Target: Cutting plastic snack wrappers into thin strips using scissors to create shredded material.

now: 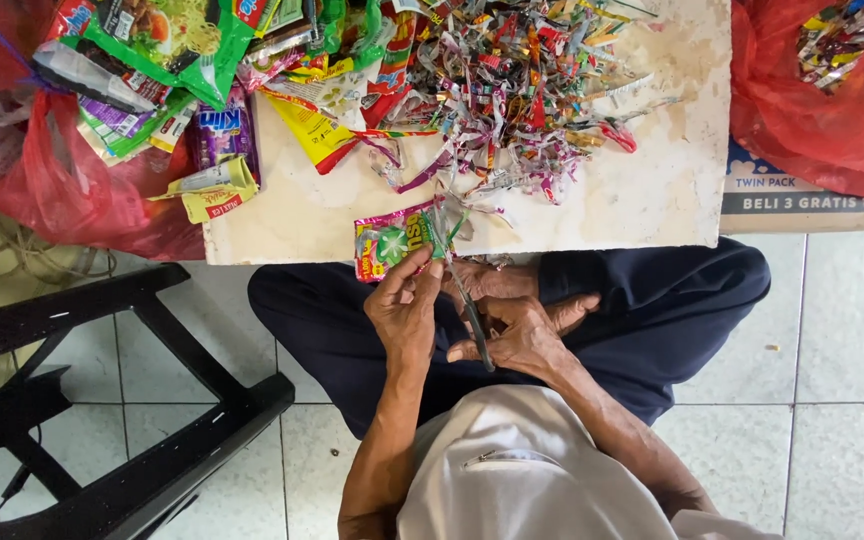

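My left hand [404, 305] pinches a flattened pink and green snack wrapper [392, 240] by its lower edge, just over the near edge of a low pale board [652, 190]. My right hand [522, 330] grips dark-handled scissors [472, 310], whose blades point up into the wrapper beside a thin green strip. Both hands are close together above my lap in dark trousers.
A heap of cut wrapper strips [522, 80] covers the board's far middle. Whole wrappers [202, 60] pile at the left over a red plastic bag [62, 190]. Another red bag [832, 90] sits at right on a cardboard box. A black frame [132, 400] lies on the tiled floor at left.
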